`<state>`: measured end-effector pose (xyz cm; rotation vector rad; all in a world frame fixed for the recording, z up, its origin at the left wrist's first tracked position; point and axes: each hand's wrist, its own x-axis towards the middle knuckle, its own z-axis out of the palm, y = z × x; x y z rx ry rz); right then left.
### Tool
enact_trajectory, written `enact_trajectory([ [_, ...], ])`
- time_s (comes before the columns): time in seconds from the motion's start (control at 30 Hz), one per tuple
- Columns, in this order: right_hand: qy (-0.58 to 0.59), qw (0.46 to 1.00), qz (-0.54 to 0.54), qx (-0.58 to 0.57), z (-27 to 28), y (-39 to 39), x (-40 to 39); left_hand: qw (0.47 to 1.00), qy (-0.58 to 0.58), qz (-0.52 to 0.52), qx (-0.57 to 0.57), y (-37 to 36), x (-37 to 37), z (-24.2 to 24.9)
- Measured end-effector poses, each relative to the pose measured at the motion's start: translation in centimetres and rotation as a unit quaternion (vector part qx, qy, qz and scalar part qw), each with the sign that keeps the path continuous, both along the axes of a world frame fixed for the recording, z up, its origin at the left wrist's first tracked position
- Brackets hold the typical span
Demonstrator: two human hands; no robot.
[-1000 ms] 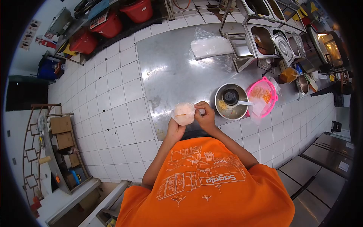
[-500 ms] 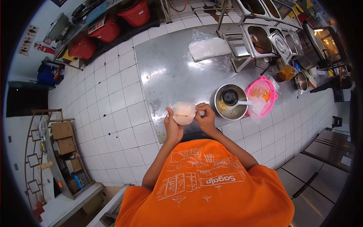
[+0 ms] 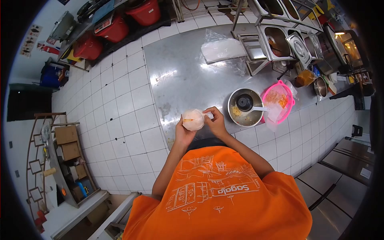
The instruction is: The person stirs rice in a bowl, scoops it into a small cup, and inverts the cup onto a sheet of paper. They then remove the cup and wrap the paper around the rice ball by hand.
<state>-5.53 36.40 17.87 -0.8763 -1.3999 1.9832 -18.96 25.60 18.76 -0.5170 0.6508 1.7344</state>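
Observation:
My left hand (image 3: 185,135) cups a round, thin white wrapper (image 3: 194,123) from its left and underside. A narrow orange-yellow streak of filling shows near the middle of it. The fingers of my right hand (image 3: 217,125) pinch a white edge on the right side of the wrapper. Just right of that hand stands a metal bowl (image 3: 233,100) with pale yellow shreds in it. A black, round-headed tool with a white handle (image 3: 260,109) rests in the bowl.
A pink colander (image 3: 291,101) with orange shreds and white sheets stands right of the bowl. Farther back on the steel table (image 3: 176,60) lie white sheets in clear plastic (image 3: 223,51). A rack of metal food pans (image 3: 276,42) stands back right. Red tubs (image 3: 116,32) sit far left.
My left hand has turned and curled further around the wrapper. The wrapper looks more gathered, and its filling streak is shorter. My right fingers have shifted slightly up at its edge.

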Motion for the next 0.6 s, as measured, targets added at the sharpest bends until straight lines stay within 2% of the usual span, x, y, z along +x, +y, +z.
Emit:
enact_trajectory([
  [0.07, 0.052, 0.998, -0.004, -0.045, 0.6, 0.3, -0.2, 1.0, -0.016, 0.014, -0.002, 0.1, -0.1, -0.1],
  [0.17, 0.143, 0.966, 0.039, -0.211, 1.3, 0.5, -0.3, 0.997, -0.056, 0.023, 0.037, -0.4, -0.2, -0.7],
  [0.3, 0.163, 0.951, 0.077, -0.253, -0.1, 0.9, -0.5, 0.986, -0.104, 0.012, 0.128, -0.9, -0.5, -1.2],
  [0.47, 0.186, 0.94, 0.08, -0.274, -1.4, 1.0, -0.2, 0.994, -0.08, 0.0, 0.081, -0.6, -0.2, -0.4],
  [0.6, 0.163, 0.944, 0.041, -0.285, -0.2, 1.1, -0.5, 0.998, -0.031, -0.009, 0.063, 0.0, -0.1, 0.2],
])
